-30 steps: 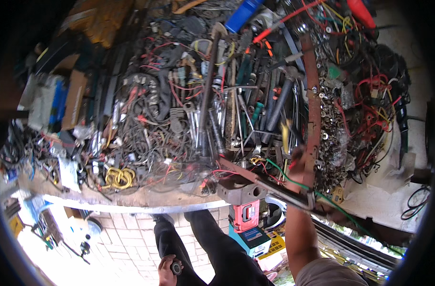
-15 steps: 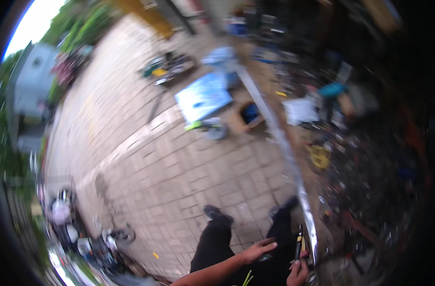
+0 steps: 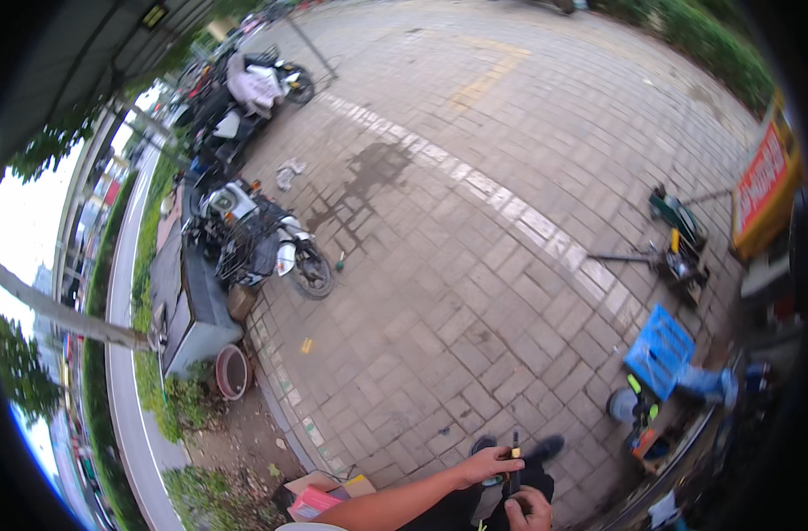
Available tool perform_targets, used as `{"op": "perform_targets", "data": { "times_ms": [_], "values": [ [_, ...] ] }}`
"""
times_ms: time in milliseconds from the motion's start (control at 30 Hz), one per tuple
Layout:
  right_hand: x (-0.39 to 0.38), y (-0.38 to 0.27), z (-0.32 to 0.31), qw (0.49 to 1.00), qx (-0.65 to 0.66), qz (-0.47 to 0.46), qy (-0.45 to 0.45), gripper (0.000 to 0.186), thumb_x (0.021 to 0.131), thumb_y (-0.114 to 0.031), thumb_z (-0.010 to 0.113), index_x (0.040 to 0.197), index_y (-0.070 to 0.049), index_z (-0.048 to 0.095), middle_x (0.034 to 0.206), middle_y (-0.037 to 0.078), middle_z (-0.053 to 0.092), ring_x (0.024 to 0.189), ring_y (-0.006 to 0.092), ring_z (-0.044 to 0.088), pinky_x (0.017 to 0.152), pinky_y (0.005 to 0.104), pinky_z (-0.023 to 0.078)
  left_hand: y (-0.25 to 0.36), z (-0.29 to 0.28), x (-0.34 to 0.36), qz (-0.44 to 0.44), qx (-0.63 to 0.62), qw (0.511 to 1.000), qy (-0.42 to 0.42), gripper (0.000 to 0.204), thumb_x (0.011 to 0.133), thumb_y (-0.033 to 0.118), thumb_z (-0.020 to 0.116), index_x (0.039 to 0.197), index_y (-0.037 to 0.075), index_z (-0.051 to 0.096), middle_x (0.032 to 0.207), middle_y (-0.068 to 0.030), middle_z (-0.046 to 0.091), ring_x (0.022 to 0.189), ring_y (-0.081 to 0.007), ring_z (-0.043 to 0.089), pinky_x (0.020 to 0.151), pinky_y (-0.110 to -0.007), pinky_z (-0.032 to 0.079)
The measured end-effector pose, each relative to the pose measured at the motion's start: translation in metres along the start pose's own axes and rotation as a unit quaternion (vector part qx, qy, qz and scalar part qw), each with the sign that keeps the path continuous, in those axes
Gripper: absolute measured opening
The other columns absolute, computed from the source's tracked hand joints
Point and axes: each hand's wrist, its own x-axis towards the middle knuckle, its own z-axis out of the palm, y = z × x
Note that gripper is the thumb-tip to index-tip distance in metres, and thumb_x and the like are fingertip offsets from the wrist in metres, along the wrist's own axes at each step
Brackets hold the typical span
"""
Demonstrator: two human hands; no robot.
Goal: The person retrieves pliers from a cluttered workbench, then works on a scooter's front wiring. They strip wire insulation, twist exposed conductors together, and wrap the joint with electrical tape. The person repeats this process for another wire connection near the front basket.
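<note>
A: In the head view, what are the hands doing?

B: The left hand (image 3: 485, 464) pinches a thin dark tool (image 3: 515, 460) near its top. The right hand (image 3: 530, 511) wraps around its lower end. Both hands are closed on it, low in the picture, above the person's dark shoes (image 3: 546, 447).

A: Which way does the tool point?

B: Its long side runs up and down, with the yellowish tip pointing up, away from the person.

A: What step is this?

B: It looks like the person is checking or fixing the tool. The next move probably needs a steady hold and a small twist.

A: What else is there?

B: Paving bricks (image 3: 475, 265), a parked scooter (image 3: 262, 243) and a blue crate (image 3: 659, 351).
</note>
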Motion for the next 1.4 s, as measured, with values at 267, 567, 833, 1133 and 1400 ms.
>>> {"op": "perform_targets", "data": {
  "times_ms": [267, 567, 833, 1133, 1400],
  "values": [
    [0.240, -0.094, 0.023, 0.980, -0.020, -0.078, -0.181, 0.024, 0.090, -0.023, 0.070, 0.093, 0.000, 0.063, 0.082, 0.010, 0.065, 0.080, 0.0139, 0.062, 0.067, 0.0313, 0.049, 0.135, -0.081, 0.006, 0.138, -0.084, 0.970, 0.180, 0.064, 0.088, 0.043, 0.073, 0.133, 0.002, 0.055, 0.109, -0.0026, 0.064, 0.091, -0.0107, 0.060, 0.083, -0.027, 0.048],
    [0.453, -0.235, 0.160, 0.852, -0.262, -0.221, -0.395, 0.030, 0.083, -0.021, 0.070, 0.104, 0.000, 0.066, 0.096, 0.019, 0.066, 0.087, 0.0325, 0.065, 0.078, 0.0396, 0.051, 0.282, -0.217, -0.001, 0.133, -0.106, 0.953, 0.251, 0.065, 0.088, 0.042, 0.074, 0.133, -0.001, 0.054, 0.109, -0.0070, 0.065, 0.092, -0.0137, 0.061, 0.080, -0.028, 0.049],
    [0.596, -0.410, 0.375, 0.768, -0.423, -0.267, -0.400, 0.029, 0.084, -0.029, 0.070, 0.092, -0.002, 0.066, 0.095, 0.020, 0.064, 0.088, 0.0372, 0.065, 0.074, 0.0439, 0.054, 0.325, -0.466, 0.011, 0.229, -0.463, 0.815, 0.264, 0.034, 0.088, 0.025, 0.068, 0.115, 0.005, 0.063, 0.112, -0.0097, 0.064, 0.104, -0.0225, 0.060, 0.091, -0.036, 0.048],
    [0.647, -0.602, 0.624, 0.333, -0.274, -0.584, -0.687, 0.023, 0.080, -0.024, 0.068, 0.086, -0.002, 0.067, 0.095, 0.019, 0.063, 0.081, 0.0357, 0.064, 0.070, 0.0453, 0.054, 0.390, -0.704, 0.016, 0.159, -0.310, 0.834, 0.428, 0.054, 0.080, 0.025, 0.074, 0.126, 0.002, 0.056, 0.119, -0.0149, 0.062, 0.108, -0.0209, 0.062, 0.081, -0.036, 0.055],
    [0.758, -0.529, 0.741, 0.207, -0.248, -0.565, -0.759, 0.024, 0.080, -0.025, 0.068, 0.088, -0.002, 0.066, 0.098, 0.018, 0.063, 0.089, 0.0374, 0.064, 0.074, 0.0455, 0.055, 0.385, -0.843, 0.125, -0.042, -0.014, 0.808, 0.587, 0.061, 0.077, 0.032, 0.077, 0.129, 0.005, 0.058, 0.125, -0.0216, 0.059, 0.118, -0.0331, 0.056, 0.095, -0.043, 0.050]
  ]
}}
